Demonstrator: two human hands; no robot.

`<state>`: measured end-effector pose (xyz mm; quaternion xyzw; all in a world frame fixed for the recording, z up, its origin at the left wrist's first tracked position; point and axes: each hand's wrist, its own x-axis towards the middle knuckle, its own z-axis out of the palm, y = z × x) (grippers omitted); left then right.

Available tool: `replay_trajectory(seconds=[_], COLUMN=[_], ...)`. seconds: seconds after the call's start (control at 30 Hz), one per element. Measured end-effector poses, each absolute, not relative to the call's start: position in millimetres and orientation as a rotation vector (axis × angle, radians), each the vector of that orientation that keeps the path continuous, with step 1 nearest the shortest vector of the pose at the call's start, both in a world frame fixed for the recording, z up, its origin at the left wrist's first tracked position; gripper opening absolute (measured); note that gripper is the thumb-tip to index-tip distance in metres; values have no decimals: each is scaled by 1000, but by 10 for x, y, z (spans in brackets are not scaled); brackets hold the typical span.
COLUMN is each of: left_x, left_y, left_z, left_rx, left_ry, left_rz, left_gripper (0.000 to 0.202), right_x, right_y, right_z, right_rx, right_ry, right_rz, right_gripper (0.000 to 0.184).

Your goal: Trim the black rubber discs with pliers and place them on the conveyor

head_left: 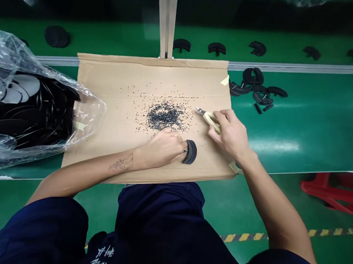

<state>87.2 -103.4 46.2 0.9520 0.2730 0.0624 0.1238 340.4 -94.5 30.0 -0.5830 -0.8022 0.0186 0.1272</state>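
My left hand (162, 148) is closed on a black round rubber part (191, 151), held on edge on a brown cardboard sheet (109, 112). My right hand (230, 134) grips a small cutting tool (209, 119) with tape-wrapped handles, its metal tip pointing left toward a pile of tiny black trimmings (164, 116) in the middle of the cardboard. The two hands are a short gap apart.
A clear plastic bag (28, 101) of black flat parts lies at the left. Several black C-shaped parts (256, 88) sit on the green belt (313, 123) right of the cardboard, others farther back. A red stool (338, 193) stands lower right.
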Motion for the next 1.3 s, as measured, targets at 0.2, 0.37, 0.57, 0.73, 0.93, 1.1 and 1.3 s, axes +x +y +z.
replay_trajectory(seconds=[0.2,0.37,0.57,0.73,0.93,1.1,1.3], left_x=[767,791,1036,1208,1211,1285,1172], left_y=[-864,-916,-981,-756,-644,-600,-591], left_z=[663,788,594,613,687,747,725], left_rx=[2838,2995,3142,3270,2989,2531,1771], left_ry=[862,738,563,342,650,635,711], left_rz=[410,302,55,141,529,521,677], left_gripper=[28,25,19,22,23,26,34], right_x=[3446,3377,3477,3570,3542,3431,3446], right_y=[-1266,-1379,-1325,-1283,-1289,-1291,-1298], right_z=[643,930,942,882,889,1024,903], right_rx=[-1342,-1311,-1373,-1484,-1556,-1467,-989], right_ry=[-2274,-2337,-2168,-1959,-1788,-1730,-1356], right_rz=[272,323,315,543,707,909,1353], right_gripper=[30,27,17,34,52,48,66])
